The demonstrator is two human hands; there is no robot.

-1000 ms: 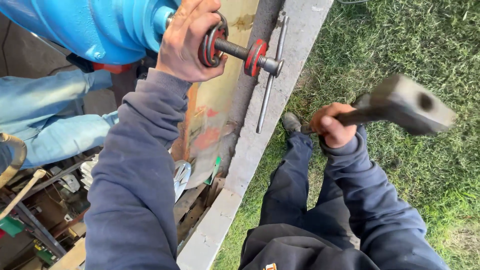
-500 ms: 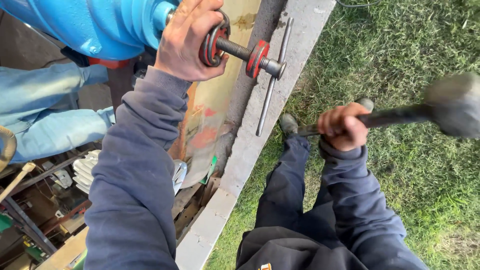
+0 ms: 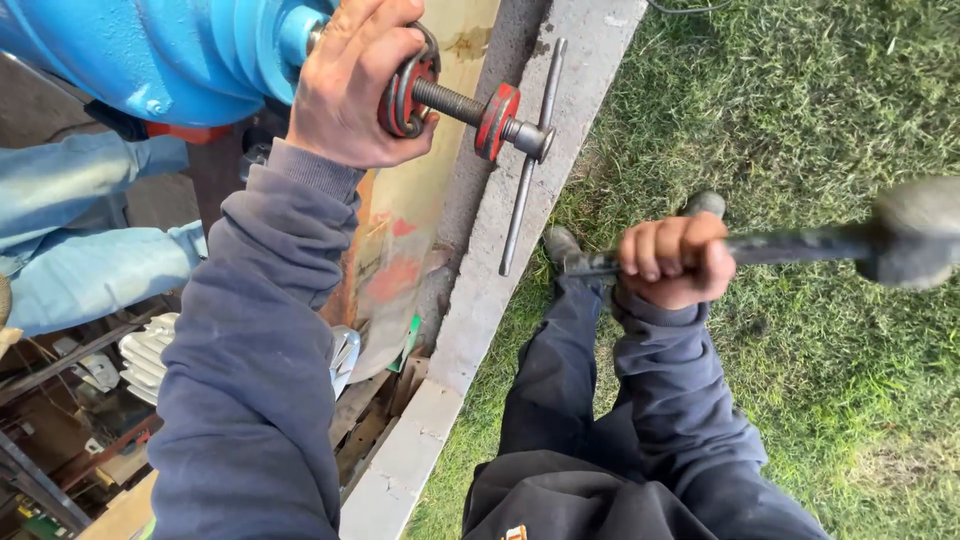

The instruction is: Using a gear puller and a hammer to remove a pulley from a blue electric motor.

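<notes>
My left hand (image 3: 355,85) grips the red jaw end of a puller (image 3: 480,112) fixed to the shaft of a blue motor housing (image 3: 170,50). The puller's threaded screw runs right to a red collar and a long steel cross bar (image 3: 530,170). My right hand (image 3: 675,260) is closed around the dark handle of a hammer (image 3: 915,235), held out over the grass to the right, its head blurred by motion. Both arms wear dark blue sleeves.
A concrete kerb (image 3: 520,230) runs diagonally between the machine and the grass (image 3: 800,100). Another person's blue-jeaned legs (image 3: 90,260) are at the left. Scrap wood and metal parts (image 3: 70,440) lie below left. My dark trousers and shoe (image 3: 560,245) are on the grass.
My right hand has swung the hammer outward to the right, away from the puller, and lowered slightly. My left hand stays on the puller.
</notes>
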